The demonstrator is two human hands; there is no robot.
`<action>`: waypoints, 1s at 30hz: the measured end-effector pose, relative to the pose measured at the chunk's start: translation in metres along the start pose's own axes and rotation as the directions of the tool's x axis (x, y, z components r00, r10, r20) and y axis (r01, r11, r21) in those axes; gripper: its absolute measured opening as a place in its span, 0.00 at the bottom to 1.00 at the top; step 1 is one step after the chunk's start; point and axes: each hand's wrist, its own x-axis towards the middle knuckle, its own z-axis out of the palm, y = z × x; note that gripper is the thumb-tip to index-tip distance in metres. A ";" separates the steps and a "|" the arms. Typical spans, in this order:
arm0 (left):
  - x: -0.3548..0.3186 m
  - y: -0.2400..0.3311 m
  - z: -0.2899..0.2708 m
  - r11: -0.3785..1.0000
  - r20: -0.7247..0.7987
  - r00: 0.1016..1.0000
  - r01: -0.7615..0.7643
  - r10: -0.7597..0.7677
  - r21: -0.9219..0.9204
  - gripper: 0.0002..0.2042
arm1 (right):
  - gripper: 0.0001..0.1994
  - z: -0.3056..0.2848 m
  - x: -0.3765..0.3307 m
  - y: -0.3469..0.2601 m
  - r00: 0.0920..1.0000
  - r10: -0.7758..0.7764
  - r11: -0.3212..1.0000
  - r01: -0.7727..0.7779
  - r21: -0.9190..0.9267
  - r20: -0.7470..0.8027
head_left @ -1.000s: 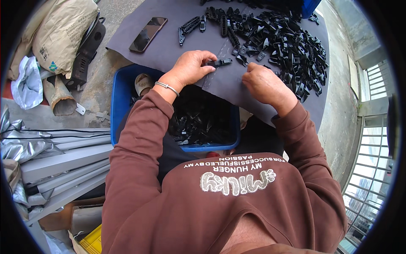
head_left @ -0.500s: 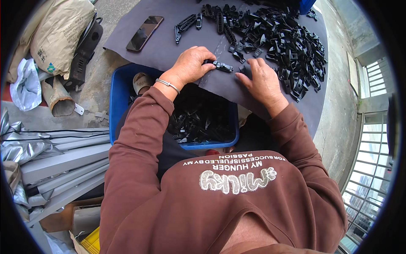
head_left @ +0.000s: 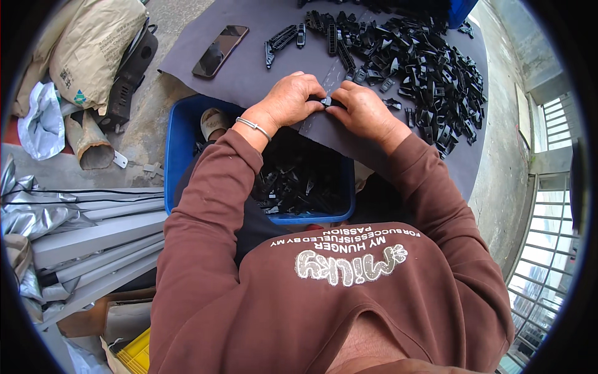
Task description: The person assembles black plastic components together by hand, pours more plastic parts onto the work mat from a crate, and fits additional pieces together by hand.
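Even, soft daylight, bright enough throughout; no hard shadows. Shade was deepest inside the blue plastic bin point(head_left: 180, 149) under the forearms. Slight glare showed on the crinkled silver foil sheet point(head_left: 25, 212) and the dark glossy phone screen point(head_left: 219, 51). Centre was sharp; black clip pile point(head_left: 430, 68) lost detail. Fisheye bent the grey metal bars point(head_left: 93, 237) and white window grille point(head_left: 548, 262) near the black vignetted rim.

Small workshop or piece-work yard, partly outdoors. Bare concrete floor point(head_left: 498, 187). Dark grey sheet point(head_left: 249, 68) spread as work surface, heap of small black plastic parts point(head_left: 430, 68) far right on it. Blue bin point(head_left: 180, 143) of same parts near. Paper sacks point(head_left: 93, 43) far left, grey metal profiles point(head_left: 93, 237) near left, metal gate bars point(head_left: 548, 262) right.
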 end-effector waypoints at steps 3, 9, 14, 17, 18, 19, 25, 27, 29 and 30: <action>0.003 -0.008 -0.021 0.998 0.230 0.971 0.064 -0.057 -0.022 0.16 | 0.12 -0.019 -0.012 -0.011 0.943 -0.069 0.983 0.008 0.182 0.327; 0.036 -0.087 -0.005 0.848 -0.662 0.698 0.500 -0.273 0.178 0.23 | 0.14 -0.015 -0.033 -0.004 0.965 0.183 0.980 -0.195 -0.049 -0.189; 0.049 -0.074 0.036 0.921 -0.454 0.854 0.357 -0.255 0.155 0.20 | 0.16 -0.003 -0.026 0.017 0.959 0.195 0.933 -0.246 -0.262 -0.208; 0.043 -0.037 0.050 0.965 -0.401 0.901 0.234 -0.167 0.123 0.18 | 0.15 -0.005 -0.031 0.016 0.970 0.180 0.935 -0.221 -0.279 -0.164; 0.039 -0.028 0.052 0.975 -0.415 0.903 0.180 -0.111 0.132 0.17 | 0.14 -0.007 -0.033 0.014 0.971 0.180 0.936 -0.219 -0.277 -0.160; 0.033 -0.022 0.054 0.981 -0.426 0.903 0.128 -0.055 0.143 0.16 | 0.14 -0.008 -0.034 0.011 0.971 0.180 0.937 -0.217 -0.273 -0.156; 0.013 0.014 0.014 0.986 -0.441 0.897 0.055 0.020 0.157 0.11 | 0.08 -0.041 -0.055 0.001 0.961 0.198 0.971 -0.220 -0.097 -0.193; 0.005 0.034 -0.007 0.970 -0.256 0.967 0.062 0.001 0.236 0.11 | 0.07 -0.052 -0.062 0.005 0.983 0.144 0.966 -0.164 -0.199 -0.111; -0.004 0.051 -0.024 0.960 -0.162 0.987 0.058 -0.014 0.274 0.11 | 0.06 -0.053 -0.067 0.002 0.989 0.140 0.971 -0.145 -0.189 -0.039; -0.008 0.058 -0.030 0.944 -0.096 0.993 0.089 -0.061 0.318 0.11 | 0.06 -0.052 -0.068 0.000 0.990 0.135 0.976 -0.127 -0.177 0.035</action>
